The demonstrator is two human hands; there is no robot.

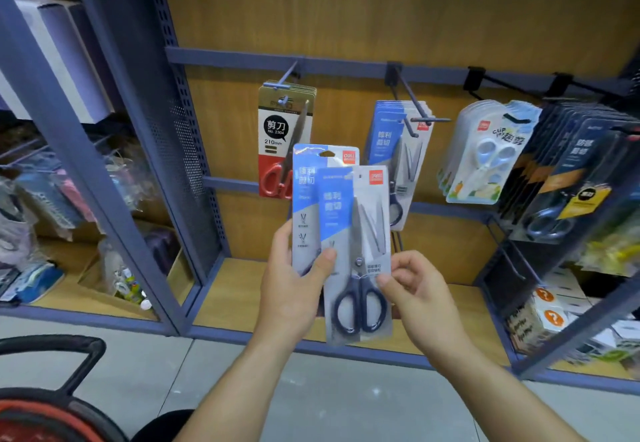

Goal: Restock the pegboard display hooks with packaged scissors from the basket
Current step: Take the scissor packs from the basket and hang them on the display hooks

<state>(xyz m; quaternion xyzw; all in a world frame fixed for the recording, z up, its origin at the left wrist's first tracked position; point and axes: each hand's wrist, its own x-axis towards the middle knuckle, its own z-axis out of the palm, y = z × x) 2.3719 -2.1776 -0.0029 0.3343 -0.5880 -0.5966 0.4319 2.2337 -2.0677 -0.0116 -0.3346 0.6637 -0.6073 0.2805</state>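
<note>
Two blue-and-white scissors packages are held up before the display, overlapping. My left hand (294,285) grips both from the left, thumb across the front package (356,233) with dark-handled scissors. The rear package (306,178) sticks out higher and to the left. My right hand (412,285) pinches the front package's right edge near the handles. Behind them a hook (407,105) carries several matching blue packages (398,136). Left of that, a hook (285,77) holds red-handled scissors packs (282,143).
Further right hang light-blue kids' scissors packs (485,154) and dark packs (571,178). A wooden shelf (235,289) lies below the hooks. A red and black basket (45,403) sits at the bottom left on the grey floor. A blue perforated upright (180,150) bounds the bay.
</note>
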